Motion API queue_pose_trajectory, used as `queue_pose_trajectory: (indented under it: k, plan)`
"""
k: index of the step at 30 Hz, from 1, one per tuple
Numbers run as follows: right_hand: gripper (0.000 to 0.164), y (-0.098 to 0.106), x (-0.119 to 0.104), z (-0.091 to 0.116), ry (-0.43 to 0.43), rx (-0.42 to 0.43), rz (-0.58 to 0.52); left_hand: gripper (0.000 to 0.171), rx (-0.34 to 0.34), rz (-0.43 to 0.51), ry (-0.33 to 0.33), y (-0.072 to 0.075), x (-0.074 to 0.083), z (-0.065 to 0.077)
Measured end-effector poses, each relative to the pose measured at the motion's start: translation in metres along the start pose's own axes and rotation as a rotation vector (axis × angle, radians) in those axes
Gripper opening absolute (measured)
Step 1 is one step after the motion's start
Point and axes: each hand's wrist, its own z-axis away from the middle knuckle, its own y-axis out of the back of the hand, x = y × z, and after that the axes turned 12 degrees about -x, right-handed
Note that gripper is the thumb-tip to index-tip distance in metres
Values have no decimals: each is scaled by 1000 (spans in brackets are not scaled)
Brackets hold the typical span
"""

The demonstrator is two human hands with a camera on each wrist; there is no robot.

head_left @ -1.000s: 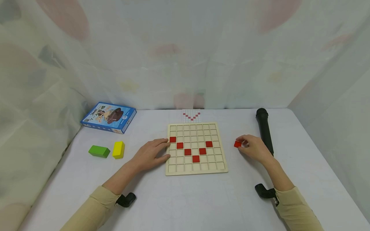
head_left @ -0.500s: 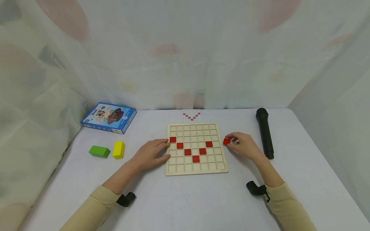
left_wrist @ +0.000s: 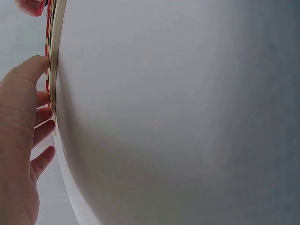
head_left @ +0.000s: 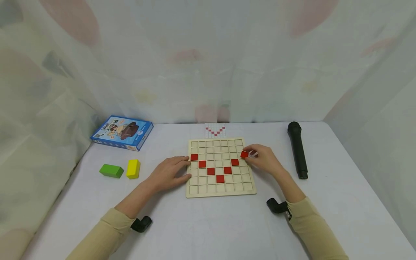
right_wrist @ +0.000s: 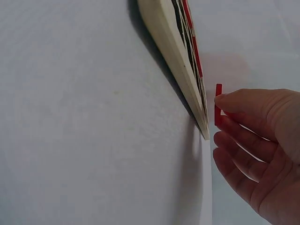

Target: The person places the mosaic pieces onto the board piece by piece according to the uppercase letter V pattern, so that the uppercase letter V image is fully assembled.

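A pale wooden grid board [head_left: 214, 187] lies in the middle of the table, with several red square tiles set in its cells in a V shape. My right hand [head_left: 265, 159] pinches another red tile [head_left: 244, 154] between thumb and fingers, over the board's right edge. In the right wrist view this thin tile [right_wrist: 218, 105] is held just above the board's surface, seen edge-on. Along the board's left edge, my left hand [head_left: 168, 174] rests with fingers extended, thumb and fingertips touching the rim. The left wrist view shows those fingers [left_wrist: 43, 114] against the board's side.
Behind the board stands a small pattern card [head_left: 215, 130] with a red V on a grid. To the left are a blue box [head_left: 122, 132], a green block [head_left: 111, 170] and a yellow block [head_left: 133, 169]. A black microphone [head_left: 298, 151] lies at the right.
My right hand has carried the red tile leftward, from the bare table beside the microphone to over the board's right edge. The left hand and the board have stayed in place.
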Motion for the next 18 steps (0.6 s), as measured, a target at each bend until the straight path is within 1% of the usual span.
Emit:
queue_pose_trajectory:
  k: [3, 9, 12, 18]
  plan:
    - [30, -1, 0, -3, -5, -19, -2, 52, 4, 2, -6, -1, -1, 0]
    - [29, 0, 1, -8, 24, -44, 7, 51, 10, 8, -4, -2, -1, 0]
    - [28, 0, 1, -10, 26, -55, 12, 51, 7, 11, 1, -3, -1, 0]
    - [26, -2, 2, -11, 26, -59, 14, 51, 6, 19, 2, -4, -1, 1]
